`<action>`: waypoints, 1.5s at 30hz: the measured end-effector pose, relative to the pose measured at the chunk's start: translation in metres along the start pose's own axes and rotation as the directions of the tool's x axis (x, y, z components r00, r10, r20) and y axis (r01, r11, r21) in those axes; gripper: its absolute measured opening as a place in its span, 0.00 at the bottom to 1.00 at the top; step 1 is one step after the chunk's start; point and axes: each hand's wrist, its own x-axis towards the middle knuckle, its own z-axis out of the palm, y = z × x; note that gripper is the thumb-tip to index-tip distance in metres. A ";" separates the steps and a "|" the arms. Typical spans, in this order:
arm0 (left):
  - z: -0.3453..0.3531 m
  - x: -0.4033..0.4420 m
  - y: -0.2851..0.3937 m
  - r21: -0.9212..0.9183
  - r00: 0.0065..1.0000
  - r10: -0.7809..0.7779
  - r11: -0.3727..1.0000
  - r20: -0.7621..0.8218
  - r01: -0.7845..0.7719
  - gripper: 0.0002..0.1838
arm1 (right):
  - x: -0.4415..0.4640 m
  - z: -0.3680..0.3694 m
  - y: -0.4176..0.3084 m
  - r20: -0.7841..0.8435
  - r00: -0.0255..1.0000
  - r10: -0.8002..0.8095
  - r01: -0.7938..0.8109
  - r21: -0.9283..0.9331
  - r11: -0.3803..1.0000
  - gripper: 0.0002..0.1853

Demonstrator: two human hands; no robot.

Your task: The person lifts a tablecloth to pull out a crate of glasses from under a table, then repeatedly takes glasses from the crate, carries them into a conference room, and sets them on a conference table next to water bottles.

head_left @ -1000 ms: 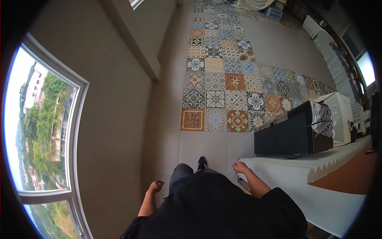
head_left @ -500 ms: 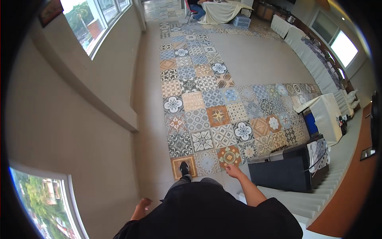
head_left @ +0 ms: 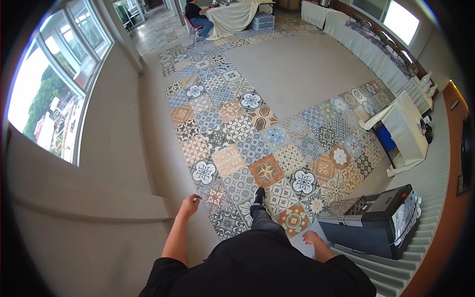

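My left hand (head_left: 189, 204) is held forward at the left, above the plain floor strip beside the patterned tiles. Its fingers are curled, and a tiny pale spot shows at the fingertips, too small to name. Low at the right, my right hand (head_left: 310, 237) hangs with its fingers curled in and nothing visible in it. It is nearest to a dark grey, box-shaped machine (head_left: 363, 225), with a gap between them. One dark shoe (head_left: 259, 196) of mine is on the patterned tiles (head_left: 230, 161) ahead.
A wall with a window (head_left: 54, 94) runs along the left. On the right stand a cloth-covered table (head_left: 408, 131) and a long draped buffet (head_left: 358, 52). At the back, a person (head_left: 198, 19) sits at a draped table (head_left: 232, 21), near a blue crate (head_left: 262, 22).
My view has turned and moved forward along the tiles. My left hand has swung forward and up, while my right hand has drawn back beside the dark machine. One foot has stepped ahead.
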 end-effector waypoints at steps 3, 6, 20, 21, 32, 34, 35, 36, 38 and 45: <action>0.027 0.059 0.003 0.070 0.985 -0.039 0.997 0.167 0.028 0.13 | 0.042 -0.048 -0.055 0.037 0.996 -0.077 0.082 -0.149 0.985 0.14; 0.047 0.094 -0.009 0.203 0.880 -0.277 0.956 0.386 0.212 0.17 | 0.137 -0.093 -0.094 0.063 0.934 -0.351 0.352 -0.331 0.876 0.16; -0.008 0.283 0.050 0.290 0.769 -0.442 0.895 0.462 0.340 0.17 | 0.152 -0.411 -0.584 -0.344 0.706 -0.619 0.651 -0.029 0.759 0.15; -0.023 0.317 0.070 0.334 0.765 -0.428 0.896 0.481 0.291 0.18 | 0.164 -0.422 -0.602 -0.346 0.692 -0.634 0.663 -0.044 0.747 0.15; -0.075 0.826 0.193 0.235 0.931 -0.073 0.972 0.357 -0.014 0.17 | 0.318 -0.516 -0.590 -0.370 0.800 -0.472 0.455 -0.139 0.880 0.16; -0.088 0.902 0.267 0.094 0.961 0.202 0.970 0.189 -0.223 0.12 | 0.331 -0.530 -0.591 -0.331 0.903 -0.273 0.298 0.025 0.954 0.15; -0.098 0.935 0.317 0.078 0.968 0.081 0.992 0.237 -0.101 0.11 | 0.317 -0.541 -0.604 -0.279 0.960 -0.025 0.093 0.234 0.968 0.14; -0.095 0.968 0.344 0.063 0.963 0.224 0.970 0.151 -0.235 0.11 | 0.338 -0.546 -0.587 -0.227 0.968 -0.106 0.126 0.074 0.989 0.14; -0.093 1.022 0.404 0.010 0.948 0.241 0.969 0.209 -0.248 0.11 | 0.364 -0.565 -0.579 -0.131 0.990 -0.047 0.051 0.027 0.998 0.14; -0.030 1.129 0.451 0.038 0.876 0.295 0.942 0.382 -0.334 0.12 | 0.431 -0.702 -0.625 -0.004 0.992 0.127 -0.123 0.209 0.970 0.14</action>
